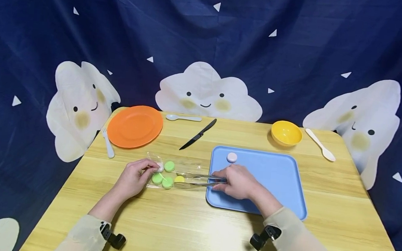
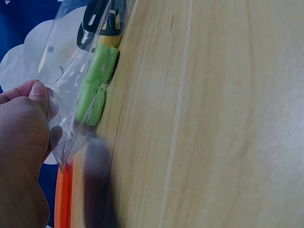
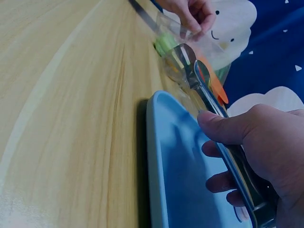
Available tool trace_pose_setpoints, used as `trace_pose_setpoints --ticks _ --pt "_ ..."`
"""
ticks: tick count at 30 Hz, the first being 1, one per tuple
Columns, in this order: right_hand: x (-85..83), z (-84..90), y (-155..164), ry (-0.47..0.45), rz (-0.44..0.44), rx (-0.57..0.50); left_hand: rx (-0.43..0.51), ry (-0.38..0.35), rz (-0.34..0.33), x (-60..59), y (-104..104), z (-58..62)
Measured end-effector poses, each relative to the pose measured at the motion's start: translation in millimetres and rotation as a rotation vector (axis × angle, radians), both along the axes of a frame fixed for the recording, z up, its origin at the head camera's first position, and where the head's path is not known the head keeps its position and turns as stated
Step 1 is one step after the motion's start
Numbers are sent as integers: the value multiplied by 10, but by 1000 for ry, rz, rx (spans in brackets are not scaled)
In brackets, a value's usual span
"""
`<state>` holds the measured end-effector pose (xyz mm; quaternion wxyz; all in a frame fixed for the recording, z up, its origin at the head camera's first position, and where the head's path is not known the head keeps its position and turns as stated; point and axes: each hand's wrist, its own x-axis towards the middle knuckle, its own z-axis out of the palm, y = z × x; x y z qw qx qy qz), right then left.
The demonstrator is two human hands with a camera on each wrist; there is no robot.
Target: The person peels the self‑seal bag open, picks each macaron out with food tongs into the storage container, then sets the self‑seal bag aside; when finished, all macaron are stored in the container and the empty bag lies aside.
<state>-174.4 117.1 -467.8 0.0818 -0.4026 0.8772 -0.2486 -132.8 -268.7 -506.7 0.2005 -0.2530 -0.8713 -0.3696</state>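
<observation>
My left hand (image 1: 134, 177) pinches the end of a clear plastic bag (image 2: 61, 61) lying on the table. Inside it are several green macarons (image 1: 169, 166), a yellow macaron (image 1: 180, 178) and a whitish piece (image 1: 160, 167) by my left fingertips. With my right hand (image 1: 240, 182) I grip metal tongs (image 3: 232, 161) over the blue tray (image 1: 271, 174). Their slotted heads (image 2: 109, 23) reach into the bag's right end, spread either side of the yellow macaron, which they partly hide. A pale pink macaron (image 1: 232, 157) lies on the tray near its far left corner.
Behind the bag are an orange plate (image 1: 135, 126), a fork (image 1: 108, 142), a small spoon (image 1: 184, 118) and a black knife (image 1: 198, 134). Beyond the tray stand a yellow bowl (image 1: 286, 133) and a white spoon (image 1: 320, 144). A dark blue curtain (image 1: 215, 36) hangs behind the table.
</observation>
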Motion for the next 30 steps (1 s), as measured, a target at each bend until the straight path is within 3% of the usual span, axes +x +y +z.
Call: trace_pose_setpoints --ticks 11,23,30 --pt "5 108 222 47 -65 -47 -2 -20 14 18 16 19" --pt "23 278 789 18 -210 -98 -7 -21 12 12 12 3" --pt "58 285 1183 14 -320 -107 -3 -22 12 6 17 -8"
